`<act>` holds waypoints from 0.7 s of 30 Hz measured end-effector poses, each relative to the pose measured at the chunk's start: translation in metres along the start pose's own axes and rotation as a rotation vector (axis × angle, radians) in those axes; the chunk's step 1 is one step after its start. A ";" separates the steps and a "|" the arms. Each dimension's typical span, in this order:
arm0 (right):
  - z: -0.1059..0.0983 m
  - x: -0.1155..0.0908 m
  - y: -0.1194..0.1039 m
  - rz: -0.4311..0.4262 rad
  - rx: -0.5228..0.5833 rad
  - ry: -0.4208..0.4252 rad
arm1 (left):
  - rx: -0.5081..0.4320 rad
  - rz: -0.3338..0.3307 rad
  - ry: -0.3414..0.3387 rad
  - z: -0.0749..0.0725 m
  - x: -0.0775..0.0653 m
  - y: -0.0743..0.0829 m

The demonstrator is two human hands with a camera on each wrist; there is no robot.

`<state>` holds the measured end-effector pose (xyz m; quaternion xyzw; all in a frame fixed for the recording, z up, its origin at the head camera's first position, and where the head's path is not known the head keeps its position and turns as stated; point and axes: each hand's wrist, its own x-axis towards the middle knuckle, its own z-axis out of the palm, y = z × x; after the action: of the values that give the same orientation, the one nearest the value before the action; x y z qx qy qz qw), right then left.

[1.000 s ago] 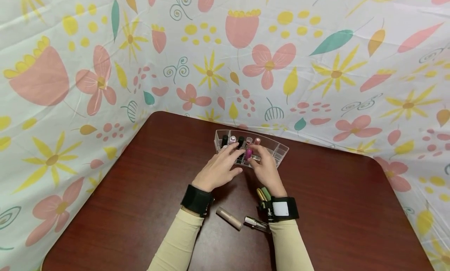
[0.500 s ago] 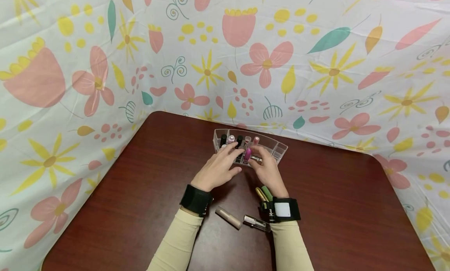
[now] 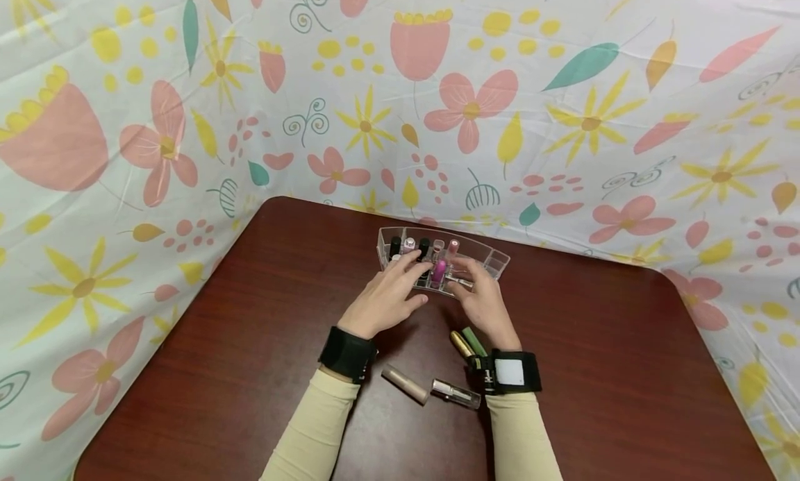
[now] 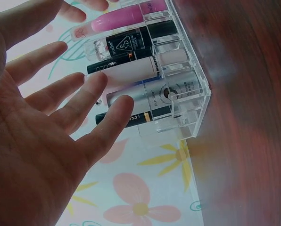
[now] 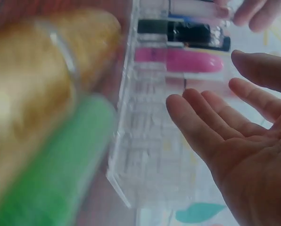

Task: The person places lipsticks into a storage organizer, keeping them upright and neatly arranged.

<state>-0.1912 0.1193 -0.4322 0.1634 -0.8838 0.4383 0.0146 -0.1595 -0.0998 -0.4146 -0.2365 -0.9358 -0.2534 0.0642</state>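
A clear plastic organizer [image 3: 494, 260] at the back of the table holds several upright cosmetic tubes in its left and middle compartments. Among them stand a magenta tube [image 3: 439, 271], a black tube [image 4: 126, 43] and a silver tube [image 4: 131, 101]. My left hand [image 3: 384, 304] hovers over the left part with fingers spread and relaxed; whether a fingertip touches a tube cannot be told. Just right of the magenta tube is my right hand [image 3: 487, 304], its fingers loosely extended and apart from the tube. In the right wrist view that magenta tube [image 5: 192, 60] stands in its own compartment.
On the table [image 3: 250, 314] before the organizer lie a beige tube [image 3: 405, 385] and a clear-and-silver tube [image 3: 456, 393]. A gold tube [image 3: 461, 343] and a green tube [image 3: 475, 341] lie beside my right wrist. A flowered cloth [image 3: 350, 71] hangs behind the table.
My right hand has let go of the magenta tube and drawn a little to the right, fingers loosening. The magenta tube stays in the organizer. My left hand has hardly moved.
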 end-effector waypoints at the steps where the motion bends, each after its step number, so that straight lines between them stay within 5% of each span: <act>1: -0.003 -0.002 0.000 0.002 -0.001 -0.002 | -0.003 -0.006 -0.004 0.000 0.000 0.000; 8: -0.027 -0.016 -0.001 0.012 -0.017 0.022 | 0.003 -0.003 0.014 -0.004 -0.002 0.003; 15: -0.051 -0.035 -0.011 -0.058 -0.115 0.036 | 0.068 0.120 0.172 -0.024 -0.008 0.019; 21: -0.069 -0.058 -0.037 -0.142 -0.227 0.064 | 0.170 0.219 0.216 -0.045 -0.018 0.049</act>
<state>-0.1339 0.1685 -0.3713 0.2085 -0.9130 0.3384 0.0921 -0.1200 -0.0925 -0.3585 -0.3020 -0.9103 -0.1886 0.2113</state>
